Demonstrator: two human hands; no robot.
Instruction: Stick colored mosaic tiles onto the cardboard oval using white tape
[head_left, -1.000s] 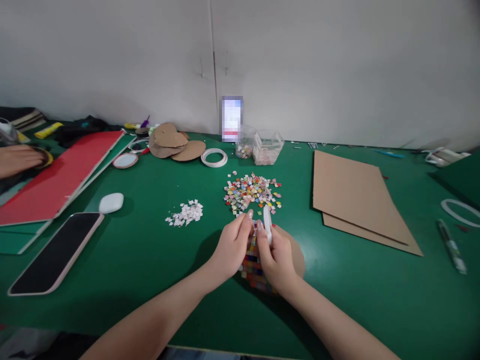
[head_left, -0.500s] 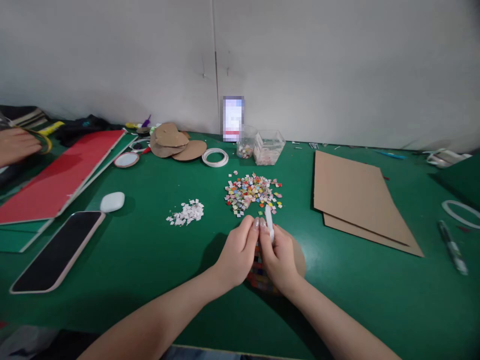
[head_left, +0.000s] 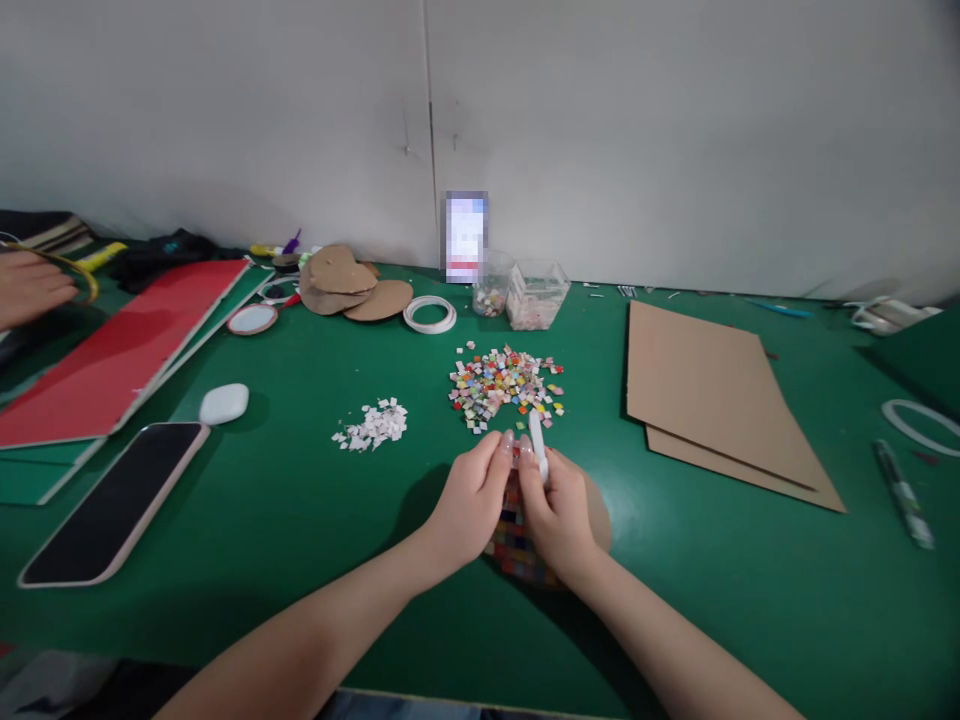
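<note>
My left hand (head_left: 470,495) and my right hand (head_left: 557,510) meet with thumbs close together over a round cardboard disc (head_left: 600,518). Rows of coloured square tiles (head_left: 514,535) cover part of the disc. A small reddish tile shows between my fingertips. My right hand also holds a white stick-like tool (head_left: 538,445), pointing away from me. The fingers of both hands are closed. Just beyond them lies a pile of mixed coloured tiles (head_left: 501,385). White chips (head_left: 373,427) form a smaller pile to the left.
Cardboard sheets (head_left: 712,400) lie right. A phone (head_left: 116,505), white case (head_left: 225,403) and red board (head_left: 127,350) are left. Tape roll (head_left: 430,314), cardboard discs (head_left: 337,280) and clear box (head_left: 538,297) sit behind. Another person's hand (head_left: 34,288) is far left.
My left hand has shifted slightly left, its thumb parting a little from my right thumb, and a reddish tile now shows between them. The other person's hand has moved slightly left.
</note>
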